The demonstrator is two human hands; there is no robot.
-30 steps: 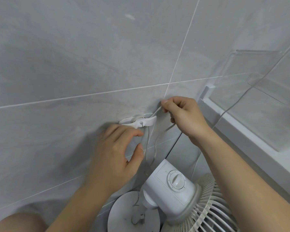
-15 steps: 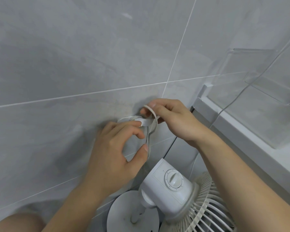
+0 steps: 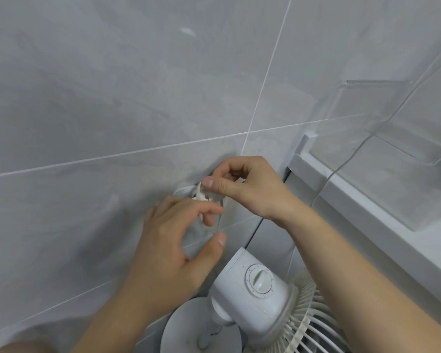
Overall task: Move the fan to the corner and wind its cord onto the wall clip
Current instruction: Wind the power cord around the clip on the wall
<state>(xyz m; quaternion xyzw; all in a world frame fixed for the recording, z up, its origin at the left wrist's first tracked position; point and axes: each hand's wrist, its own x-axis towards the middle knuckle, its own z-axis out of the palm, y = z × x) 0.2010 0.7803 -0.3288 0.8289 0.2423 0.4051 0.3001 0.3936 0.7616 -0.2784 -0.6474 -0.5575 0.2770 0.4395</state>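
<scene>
Both hands were found working at the small white plastic wall clip (image 3: 189, 191), fixed to the grey tiled wall (image 3: 87, 110) just below a grout crossing. We noted the right hand (image 3: 250, 187) immediately right of the clip, thumb and forefinger pinched on the thin white cord (image 3: 198, 192), which looped over the clip. We noted the left hand (image 3: 171, 250) just below the clip, its fingers curled up toward the hanging cord and its thumb held apart; blur prevented us from telling whether those fingers gripped the cord. We recorded the white plastic fan (image 3: 252, 296), with round base, dial and ribbed grille, standing below and right of the clip. A clear plastic shelf (image 3: 405, 138) sat well right of the clip.
</scene>
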